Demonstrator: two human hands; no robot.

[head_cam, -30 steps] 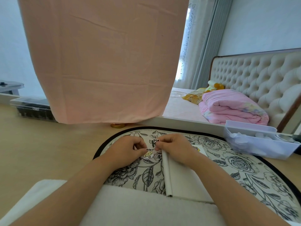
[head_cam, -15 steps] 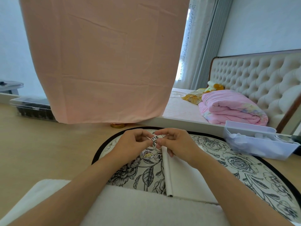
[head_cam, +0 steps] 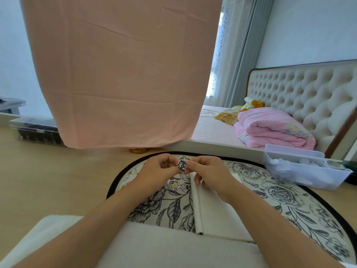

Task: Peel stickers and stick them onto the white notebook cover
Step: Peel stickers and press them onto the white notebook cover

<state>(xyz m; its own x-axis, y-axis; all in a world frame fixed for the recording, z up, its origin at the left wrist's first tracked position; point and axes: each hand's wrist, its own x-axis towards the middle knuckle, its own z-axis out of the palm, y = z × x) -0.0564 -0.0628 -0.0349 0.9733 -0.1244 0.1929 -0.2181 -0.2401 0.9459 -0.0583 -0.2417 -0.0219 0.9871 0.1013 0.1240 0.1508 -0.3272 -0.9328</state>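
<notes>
You hold the small black-and-white die-cut sticker [head_cam: 182, 165] pinched between left hand [head_cam: 157, 170] and right hand [head_cam: 209, 174]. The white notebook cover [head_cam: 216, 213] lies below and nearward, spine running toward you, under the right hand.

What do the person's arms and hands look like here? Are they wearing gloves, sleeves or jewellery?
Both arms are bare as far up as the picture shows, with no sleeves in sight. The left hand and right hand have no gloves. No rings, watch or bracelets show on the fingers or wrists, and no markings either. The nails look short and plain, though they are too small to judge closely.
</notes>
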